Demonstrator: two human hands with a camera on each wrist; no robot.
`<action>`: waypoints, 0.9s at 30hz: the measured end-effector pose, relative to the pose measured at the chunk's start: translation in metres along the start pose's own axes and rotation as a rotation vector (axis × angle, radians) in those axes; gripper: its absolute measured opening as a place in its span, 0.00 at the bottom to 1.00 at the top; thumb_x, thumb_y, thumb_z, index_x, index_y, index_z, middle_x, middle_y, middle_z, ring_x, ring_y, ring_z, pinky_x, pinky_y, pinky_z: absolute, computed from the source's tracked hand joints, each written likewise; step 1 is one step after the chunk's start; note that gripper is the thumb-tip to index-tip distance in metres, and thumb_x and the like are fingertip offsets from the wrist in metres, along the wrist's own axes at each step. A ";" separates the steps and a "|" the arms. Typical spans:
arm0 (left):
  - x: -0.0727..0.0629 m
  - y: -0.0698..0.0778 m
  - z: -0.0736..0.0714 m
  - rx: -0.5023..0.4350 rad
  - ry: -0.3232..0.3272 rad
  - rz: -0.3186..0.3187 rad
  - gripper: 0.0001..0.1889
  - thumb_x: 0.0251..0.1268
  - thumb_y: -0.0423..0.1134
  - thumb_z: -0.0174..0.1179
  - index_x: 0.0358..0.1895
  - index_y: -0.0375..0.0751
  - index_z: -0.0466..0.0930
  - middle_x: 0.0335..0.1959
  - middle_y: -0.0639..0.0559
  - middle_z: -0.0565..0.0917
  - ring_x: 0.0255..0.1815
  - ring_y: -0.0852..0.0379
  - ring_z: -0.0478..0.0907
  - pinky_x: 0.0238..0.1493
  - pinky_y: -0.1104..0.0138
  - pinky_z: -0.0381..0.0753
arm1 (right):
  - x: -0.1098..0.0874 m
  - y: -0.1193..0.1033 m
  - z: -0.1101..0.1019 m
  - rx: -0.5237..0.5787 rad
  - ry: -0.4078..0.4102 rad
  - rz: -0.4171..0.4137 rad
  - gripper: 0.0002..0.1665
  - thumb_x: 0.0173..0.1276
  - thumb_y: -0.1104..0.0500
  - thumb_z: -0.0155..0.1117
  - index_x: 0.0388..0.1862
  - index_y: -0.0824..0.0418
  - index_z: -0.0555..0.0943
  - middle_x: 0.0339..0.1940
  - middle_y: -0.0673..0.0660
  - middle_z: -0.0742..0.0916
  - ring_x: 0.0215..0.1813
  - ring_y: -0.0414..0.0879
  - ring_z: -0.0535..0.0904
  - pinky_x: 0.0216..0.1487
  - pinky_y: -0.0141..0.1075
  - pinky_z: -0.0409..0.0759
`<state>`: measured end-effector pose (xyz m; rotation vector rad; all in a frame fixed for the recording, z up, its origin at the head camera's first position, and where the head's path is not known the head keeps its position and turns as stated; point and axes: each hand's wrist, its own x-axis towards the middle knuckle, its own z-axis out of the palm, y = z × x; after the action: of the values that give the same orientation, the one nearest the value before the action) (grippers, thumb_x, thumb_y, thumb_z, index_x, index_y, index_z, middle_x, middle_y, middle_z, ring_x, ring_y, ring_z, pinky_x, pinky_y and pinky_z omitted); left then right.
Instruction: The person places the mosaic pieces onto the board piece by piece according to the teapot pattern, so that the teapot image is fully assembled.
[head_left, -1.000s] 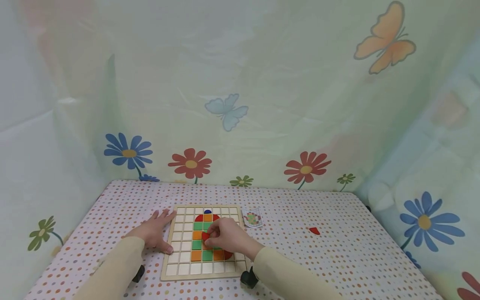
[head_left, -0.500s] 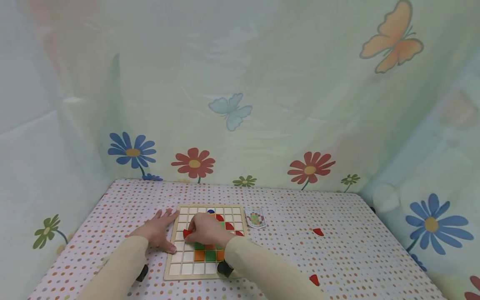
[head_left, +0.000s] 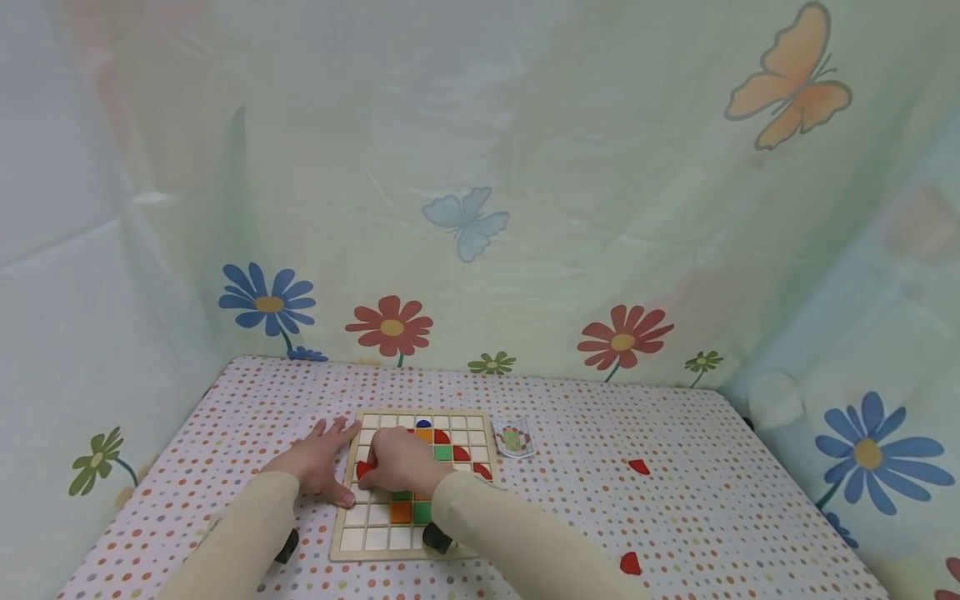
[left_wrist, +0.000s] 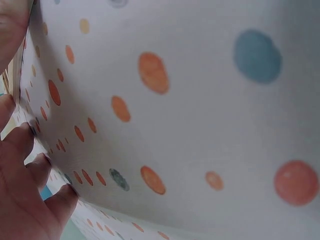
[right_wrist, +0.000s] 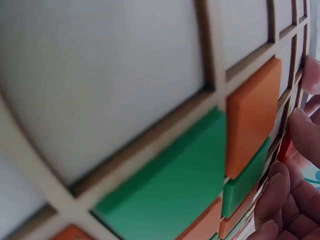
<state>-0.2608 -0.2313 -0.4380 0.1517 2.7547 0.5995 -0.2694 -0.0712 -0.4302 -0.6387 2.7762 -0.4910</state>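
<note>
A wooden grid board (head_left: 351,542) lies on the dotted table, with green, orange, red and blue tiles in its cells. My right hand (head_left: 403,461) reaches over the board and pinches a red rounded tile (head_left: 363,469) at a cell near the left side. In the right wrist view the fingers hold that red tile (right_wrist: 285,146) low against the grid, beyond an orange tile (right_wrist: 254,117) and a green tile (right_wrist: 175,180). With fingers spread, my left hand (head_left: 317,462) rests at the board's left edge. My right hand hides several middle cells.
A small pattern card (head_left: 513,438) lies just right of the board. Two loose red tiles lie on the table at right, one farther back (head_left: 639,467) and one nearer (head_left: 630,563). A flowered curtain (head_left: 525,275) stands behind the table.
My right hand has moved left across the board with the red tile, from the middle cells to near the left side. My left hand stays at the board's edge.
</note>
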 end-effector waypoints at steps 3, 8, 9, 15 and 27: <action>0.000 0.000 0.000 -0.003 -0.002 -0.002 0.63 0.37 0.47 0.85 0.81 0.42 0.56 0.83 0.33 0.51 0.83 0.27 0.41 0.76 0.29 0.49 | 0.001 0.001 -0.002 0.001 0.005 -0.032 0.14 0.61 0.51 0.79 0.30 0.57 0.84 0.22 0.47 0.82 0.24 0.39 0.73 0.25 0.28 0.72; -0.001 0.000 -0.001 -0.003 0.001 0.001 0.62 0.38 0.47 0.84 0.81 0.42 0.57 0.83 0.33 0.52 0.83 0.27 0.42 0.75 0.29 0.50 | 0.005 0.006 -0.008 -0.058 -0.011 -0.180 0.11 0.67 0.59 0.73 0.47 0.56 0.88 0.29 0.47 0.84 0.30 0.38 0.74 0.33 0.26 0.75; -0.001 0.000 -0.001 -0.003 0.001 0.002 0.62 0.38 0.47 0.84 0.81 0.42 0.57 0.83 0.33 0.52 0.83 0.27 0.42 0.75 0.29 0.50 | 0.006 0.007 -0.008 -0.078 -0.026 -0.209 0.11 0.69 0.61 0.71 0.50 0.54 0.88 0.31 0.47 0.84 0.31 0.38 0.74 0.34 0.26 0.75; -0.001 0.001 -0.001 -0.023 -0.006 -0.007 0.62 0.38 0.46 0.84 0.81 0.43 0.57 0.83 0.33 0.52 0.83 0.27 0.41 0.75 0.28 0.49 | 0.008 0.006 -0.007 -0.176 -0.056 -0.291 0.10 0.72 0.62 0.68 0.48 0.49 0.88 0.35 0.45 0.86 0.36 0.37 0.74 0.42 0.24 0.77; 0.000 0.000 -0.001 -0.021 -0.004 0.011 0.62 0.38 0.46 0.85 0.81 0.42 0.57 0.83 0.33 0.52 0.83 0.26 0.41 0.76 0.29 0.48 | 0.008 -0.005 -0.005 -0.314 -0.051 -0.199 0.07 0.69 0.53 0.72 0.40 0.53 0.85 0.30 0.45 0.84 0.32 0.37 0.74 0.37 0.26 0.76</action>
<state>-0.2612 -0.2321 -0.4371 0.1633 2.7447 0.6306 -0.2763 -0.0777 -0.4250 -0.9877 2.7773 -0.0703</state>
